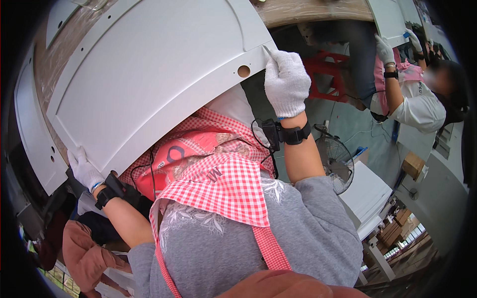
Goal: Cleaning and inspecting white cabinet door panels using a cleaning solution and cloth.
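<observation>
- A large white panel [154, 74] is lying on a wood-coloured table [293, 14], its near edge reaching over the person's checked apron [218, 188]; a round hole [243, 71] is showing near its right end.
- The gloved right hand [288, 82] is bending its fingers inward at the panel's right end; how tightly they are closing, and on what, I cannot tell.
- The gloved left hand [84, 171] is touching the panel's left end, fingers fairly straight; whether it is gripping, I cannot tell.
- Another white board [37, 124] is standing out left of the panel.
- Right of the panel, a red stool [323, 74] and a black fan [335, 159] are standing.
- Farther right of the panel, a gloved co-worker [417, 107] is handling a white piece [390, 22].
</observation>
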### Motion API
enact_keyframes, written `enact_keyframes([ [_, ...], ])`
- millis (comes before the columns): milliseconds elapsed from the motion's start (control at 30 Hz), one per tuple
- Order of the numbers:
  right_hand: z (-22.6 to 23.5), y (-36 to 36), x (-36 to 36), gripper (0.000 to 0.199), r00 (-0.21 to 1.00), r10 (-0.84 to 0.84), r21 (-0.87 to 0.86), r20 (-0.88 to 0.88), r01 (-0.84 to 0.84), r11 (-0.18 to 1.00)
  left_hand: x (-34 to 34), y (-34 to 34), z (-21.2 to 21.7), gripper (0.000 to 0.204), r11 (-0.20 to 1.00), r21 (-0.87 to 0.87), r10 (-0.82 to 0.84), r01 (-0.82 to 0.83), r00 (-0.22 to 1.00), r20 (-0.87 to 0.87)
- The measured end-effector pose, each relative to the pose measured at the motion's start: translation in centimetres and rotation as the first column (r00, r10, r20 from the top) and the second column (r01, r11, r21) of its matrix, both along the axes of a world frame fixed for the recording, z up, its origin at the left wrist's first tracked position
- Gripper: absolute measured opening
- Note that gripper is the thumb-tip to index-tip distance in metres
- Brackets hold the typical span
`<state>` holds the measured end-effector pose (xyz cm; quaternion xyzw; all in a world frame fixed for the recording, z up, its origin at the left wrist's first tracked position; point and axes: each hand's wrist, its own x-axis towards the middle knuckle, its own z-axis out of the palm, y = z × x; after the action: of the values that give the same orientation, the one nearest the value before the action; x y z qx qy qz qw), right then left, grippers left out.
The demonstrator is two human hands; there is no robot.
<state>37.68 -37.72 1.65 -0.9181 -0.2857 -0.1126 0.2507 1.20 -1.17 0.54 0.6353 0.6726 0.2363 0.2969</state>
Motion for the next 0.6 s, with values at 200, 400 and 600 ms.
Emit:
enact_keyframes([
  [200, -0.1, 0.5, -1.0, 0.014, 0.999, 0.032, -0.02, -0.005, -0.032, 0.999, 0.0, -0.1, 0.0, 0.067, 1.0, 0.021, -0.013, 0.014, 1.0, -0.028],
  [400, -0.8, -0.5, 0.3, 0.015, 0.997, -0.05, 0.028, 0.059, 0.048, 0.998, 0.3, 0.0, -0.4, 0.067, 1.0, -0.028, 0.013, -0.012, 0.999, 0.037],
  [600, -0.9, -0.4, 0.4, 0.014, 0.999, -0.01, 0.013, 0.049, 0.009, 1.0, -0.2, 0.5, -0.5, 0.066, 0.999, -0.034, -0.003, 0.005, 0.999, 0.046],
])
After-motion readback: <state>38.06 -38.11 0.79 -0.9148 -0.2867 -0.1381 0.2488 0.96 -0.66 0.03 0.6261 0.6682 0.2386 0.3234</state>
